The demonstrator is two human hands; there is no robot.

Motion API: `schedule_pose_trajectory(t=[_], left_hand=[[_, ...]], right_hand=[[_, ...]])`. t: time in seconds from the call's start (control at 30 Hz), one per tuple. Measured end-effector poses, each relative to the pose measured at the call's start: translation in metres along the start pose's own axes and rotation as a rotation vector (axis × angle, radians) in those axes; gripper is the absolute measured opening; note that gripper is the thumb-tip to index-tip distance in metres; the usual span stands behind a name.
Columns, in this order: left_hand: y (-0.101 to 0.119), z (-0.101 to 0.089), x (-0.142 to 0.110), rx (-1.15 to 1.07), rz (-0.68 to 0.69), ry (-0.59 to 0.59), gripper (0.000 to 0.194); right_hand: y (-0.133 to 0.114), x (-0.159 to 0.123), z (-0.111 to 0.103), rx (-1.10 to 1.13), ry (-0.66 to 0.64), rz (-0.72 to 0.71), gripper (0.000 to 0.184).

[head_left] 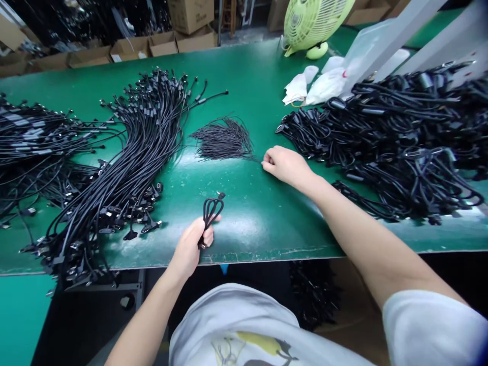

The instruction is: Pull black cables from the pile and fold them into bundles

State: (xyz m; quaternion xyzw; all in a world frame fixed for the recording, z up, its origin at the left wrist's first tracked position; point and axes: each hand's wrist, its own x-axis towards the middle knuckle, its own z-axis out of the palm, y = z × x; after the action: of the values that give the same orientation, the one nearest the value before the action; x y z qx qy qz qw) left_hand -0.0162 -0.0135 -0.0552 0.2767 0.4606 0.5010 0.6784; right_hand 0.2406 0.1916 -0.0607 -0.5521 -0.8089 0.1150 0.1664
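My left hand [194,240] is closed around a folded black cable [212,207], its loops and a small plug sticking up above the fingers near the table's front edge. To the right of a pile of thin black twist ties [224,140], my right hand [285,163] has its thumb and fingers pinched together. A dark strand runs from the pile to those fingertips, apparently the end of one twist tie. Left of the pile lies a large bunch of straight, unfolded black cables [143,132] with plugs at both ends.
Folded black cable bundles [366,132] are heaped on the right of the green table [244,71]. More loose cables [30,137] lie far left. A green fan [316,23] and white plastic bags [324,86] stand at the back, with cardboard boxes [129,49] beyond the far edge.
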Motion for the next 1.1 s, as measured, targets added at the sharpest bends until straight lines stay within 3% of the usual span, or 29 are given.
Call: schedule_pose_trajectory(t=[0.2, 0.27, 0.37, 0.43, 0.5, 0.57, 0.7, 0.77, 0.83, 0.97, 1.1], left_hand=[[0.001, 0.013, -0.001, -0.183, 0.042, 0.032, 0.037], [-0.003, 0.022, -0.003, -0.195, 0.018, -0.008, 0.041], [-0.008, 0.032, -0.008, -0.163, -0.02, -0.084, 0.044], [-0.011, 0.032, -0.011, -0.084, 0.015, -0.087, 0.041], [-0.014, 0.029, -0.014, 0.085, 0.104, -0.05, 0.037], [-0.016, 0.024, -0.016, 0.359, 0.24, 0.014, 0.034], [-0.015, 0.017, -0.02, 0.818, 0.434, 0.023, 0.033], [-0.011, 0.016, -0.022, 0.808, 0.361, -0.043, 0.03], [-0.006, 0.015, -0.024, 0.665, 0.2, -0.107, 0.025], [0.002, 0.013, -0.029, 0.323, -0.088, -0.209, 0.028], [0.001, 0.02, -0.03, 0.206, -0.251, -0.22, 0.034]], right_hand=[[-0.036, -0.072, -0.02, -0.001, 0.224, 0.103, 0.009], [-0.062, -0.099, -0.016, 0.165, 0.121, 0.046, 0.011], [-0.102, -0.13, -0.005, 0.484, -0.171, -0.088, 0.013], [-0.121, -0.142, 0.002, 0.566, -0.237, -0.162, 0.014], [-0.132, -0.148, 0.005, 0.449, -0.14, -0.253, 0.014], [-0.138, -0.149, 0.007, 0.18, 0.034, -0.428, 0.017], [-0.141, -0.141, 0.001, -0.223, 0.321, -0.954, 0.026], [-0.142, -0.135, -0.007, -0.291, 0.325, -1.123, 0.026], [-0.143, -0.132, -0.018, -0.375, 0.262, -1.215, 0.023], [-0.148, -0.133, -0.034, -0.587, 0.205, -1.317, 0.023], [-0.151, -0.141, -0.034, -0.739, 0.112, -1.371, 0.024]])
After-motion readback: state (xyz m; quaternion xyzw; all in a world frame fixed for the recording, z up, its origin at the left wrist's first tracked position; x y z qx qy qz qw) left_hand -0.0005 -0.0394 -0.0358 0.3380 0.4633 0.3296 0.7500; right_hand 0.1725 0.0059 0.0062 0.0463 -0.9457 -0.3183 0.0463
